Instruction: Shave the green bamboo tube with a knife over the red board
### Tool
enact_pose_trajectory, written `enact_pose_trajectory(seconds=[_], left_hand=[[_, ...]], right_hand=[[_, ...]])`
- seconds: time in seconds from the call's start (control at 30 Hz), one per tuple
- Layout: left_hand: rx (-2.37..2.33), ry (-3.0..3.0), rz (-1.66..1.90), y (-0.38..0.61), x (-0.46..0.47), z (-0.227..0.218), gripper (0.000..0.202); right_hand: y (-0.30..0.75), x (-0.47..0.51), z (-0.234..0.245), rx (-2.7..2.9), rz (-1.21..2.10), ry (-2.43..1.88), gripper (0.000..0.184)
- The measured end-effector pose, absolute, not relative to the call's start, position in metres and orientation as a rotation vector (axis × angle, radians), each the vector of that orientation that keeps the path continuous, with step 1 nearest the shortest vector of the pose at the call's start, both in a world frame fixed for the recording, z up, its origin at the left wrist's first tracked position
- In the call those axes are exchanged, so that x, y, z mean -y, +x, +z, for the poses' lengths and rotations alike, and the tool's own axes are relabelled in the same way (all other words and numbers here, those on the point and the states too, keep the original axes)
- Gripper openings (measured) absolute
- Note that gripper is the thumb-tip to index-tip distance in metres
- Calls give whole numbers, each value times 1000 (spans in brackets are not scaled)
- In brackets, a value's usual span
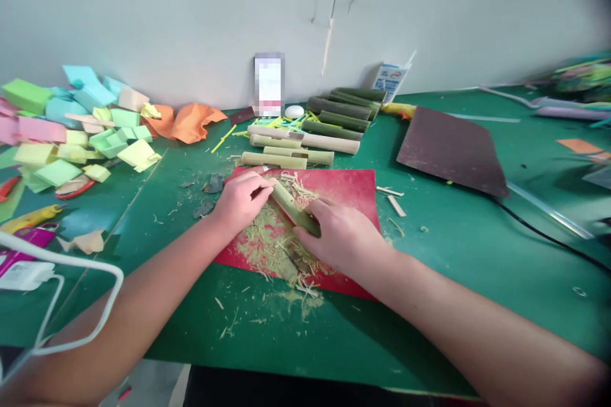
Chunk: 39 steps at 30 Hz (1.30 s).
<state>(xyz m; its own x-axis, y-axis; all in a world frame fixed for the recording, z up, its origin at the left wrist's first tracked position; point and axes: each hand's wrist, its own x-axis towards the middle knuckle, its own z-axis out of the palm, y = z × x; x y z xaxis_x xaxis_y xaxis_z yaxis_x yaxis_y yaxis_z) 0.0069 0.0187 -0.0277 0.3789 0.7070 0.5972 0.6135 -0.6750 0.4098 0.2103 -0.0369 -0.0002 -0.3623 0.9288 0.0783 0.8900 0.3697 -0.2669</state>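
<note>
A pale green bamboo tube [286,201] is tilted across a red sheet [348,187], its far end toward the upper left. My right hand [341,232] wraps round its near end, thumb on the near side. At the far end, the fingers of my left hand [245,197] are pinched together against the tube. Whether a small piece also sits between those fingertips is hidden. Bamboo shavings and dust [262,248] cover much of the sheet under both hands and spill onto the green table.
Several cut bamboo tubes [305,140] lie in a row behind the sheet. A phone [270,86] leans against the wall. Folded coloured papers [86,127] pile up at left, near a white cable [112,299]. A dark brown board [451,149] lies at right.
</note>
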Motion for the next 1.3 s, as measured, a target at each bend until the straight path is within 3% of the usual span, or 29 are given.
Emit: enact_pose_trajectory(seconds=[0.27, 0.43, 0.57, 0.7, 0.87, 1.0, 1.13, 1.3], left_hand=[[-1016, 2522, 995, 19, -8, -21, 12], [-1166, 2567, 1131, 15, -12, -23, 19], [-1001, 2604, 952, 17, -7, -23, 12], [-1160, 2570, 1139, 16, -10, -22, 17], [-1030, 2569, 935, 15, -9, -21, 12], [-1205, 2557, 1110, 13, -10, -21, 16], [-1035, 2587, 945, 17, -5, -21, 12], [-1138, 2578, 1086, 18, -3, -22, 17]], right_hand=[[209, 38, -3, 2408, 240, -1604, 15], [209, 39, -3, 2388, 228, -1627, 18], [209, 38, -3, 2396, 257, -1609, 15], [209, 38, -3, 2370, 254, -1643, 18], [209, 40, -1, 2393, 246, -1602, 14], [208, 40, -1, 2384, 249, -1624, 16], [209, 39, -2, 2384, 259, -1599, 15], [209, 39, -4, 2373, 249, -1627, 17]])
